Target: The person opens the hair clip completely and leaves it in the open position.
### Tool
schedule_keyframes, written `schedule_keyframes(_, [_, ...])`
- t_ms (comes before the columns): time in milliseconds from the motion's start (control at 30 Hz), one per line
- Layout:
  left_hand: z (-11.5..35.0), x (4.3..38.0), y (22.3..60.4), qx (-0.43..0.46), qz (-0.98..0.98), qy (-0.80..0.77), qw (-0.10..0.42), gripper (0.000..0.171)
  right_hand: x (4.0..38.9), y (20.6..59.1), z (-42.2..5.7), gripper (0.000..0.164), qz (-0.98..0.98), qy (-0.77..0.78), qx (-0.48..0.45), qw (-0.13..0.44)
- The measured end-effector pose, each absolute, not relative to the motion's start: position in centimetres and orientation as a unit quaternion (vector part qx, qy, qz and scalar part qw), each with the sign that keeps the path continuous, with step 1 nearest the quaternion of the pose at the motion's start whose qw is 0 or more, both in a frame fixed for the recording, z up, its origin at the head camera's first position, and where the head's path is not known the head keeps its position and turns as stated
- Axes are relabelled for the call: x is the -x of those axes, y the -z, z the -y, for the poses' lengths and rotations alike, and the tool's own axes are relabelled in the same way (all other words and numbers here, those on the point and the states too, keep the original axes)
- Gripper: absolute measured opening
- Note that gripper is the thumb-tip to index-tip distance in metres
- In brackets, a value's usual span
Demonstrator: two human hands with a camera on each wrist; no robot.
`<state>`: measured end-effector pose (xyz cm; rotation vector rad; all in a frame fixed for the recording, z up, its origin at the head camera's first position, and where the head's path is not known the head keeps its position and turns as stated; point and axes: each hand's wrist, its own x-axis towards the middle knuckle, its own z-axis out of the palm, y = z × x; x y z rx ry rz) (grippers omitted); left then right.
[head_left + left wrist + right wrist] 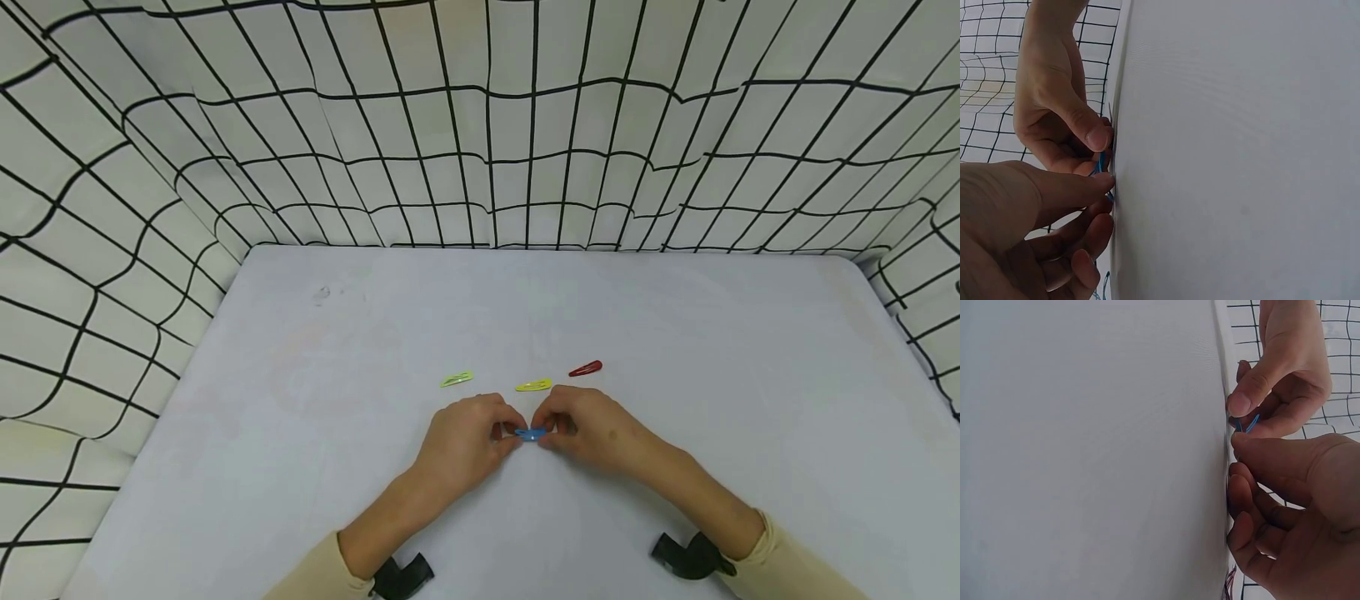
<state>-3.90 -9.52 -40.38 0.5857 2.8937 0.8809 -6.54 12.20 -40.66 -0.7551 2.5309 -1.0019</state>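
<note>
A small blue snap hair clip (531, 435) is held between both hands low over the table. My left hand (463, 440) pinches its left end between thumb and fingers. At the other end, the thumb and fingers of my right hand (596, 429) pinch it too. In the right wrist view the clip's (1252, 423) two blue arms stand apart in a V. Fingertips cover most of it in the left wrist view. Just beyond the hands lie a light green hair clip (456, 379), a yellow hair clip (533, 385) and a red hair clip (585, 368).
The white table (360, 317) spreads out around the hands. Black-and-white grid cloth (510, 125) rises behind it and at both sides. Black wrist devices (693, 557) sit at the sleeve cuffs near the front.
</note>
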Motion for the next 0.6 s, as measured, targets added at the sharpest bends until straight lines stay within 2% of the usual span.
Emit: schedule_keyframes(600, [9.35, 3.93, 40.6, -0.184, -0.943, -0.274, 0.049, 0.014, 6.34, 40.55, -12.12, 0.017, -0.891, 0.338, 0.258, 0.158])
